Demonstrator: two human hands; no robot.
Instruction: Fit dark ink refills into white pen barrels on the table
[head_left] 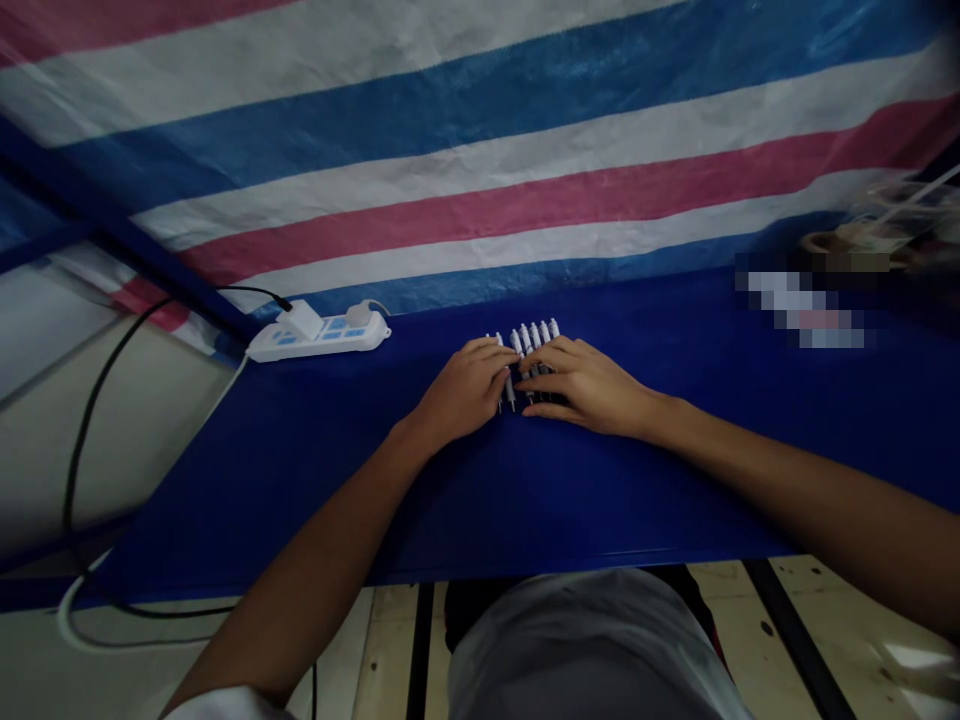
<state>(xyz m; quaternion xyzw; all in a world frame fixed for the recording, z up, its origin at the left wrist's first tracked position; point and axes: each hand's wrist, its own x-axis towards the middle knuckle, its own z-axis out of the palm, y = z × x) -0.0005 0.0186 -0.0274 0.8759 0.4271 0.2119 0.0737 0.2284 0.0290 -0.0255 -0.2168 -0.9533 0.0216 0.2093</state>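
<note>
Several white pens (527,339) lie side by side in a row on the blue table, their tips pointing toward me. My left hand (466,388) rests over the left end of the row, fingers stretched out across the pens and thumb by their lower part. Over the right part of the row, my right hand (585,385) lies with its fingers spread and pointing left. Both hands appear to touch the pens and partly hide them. The fingertips of the two hands come close together in the middle of the row.
A white power strip (330,338) with a plugged-in adapter (301,320) lies at the back left of the blue table (480,500). A black cable (94,400) hangs off the left side. Striped sheeting (480,210) rises behind. A blurred item (806,310) sits at the far right.
</note>
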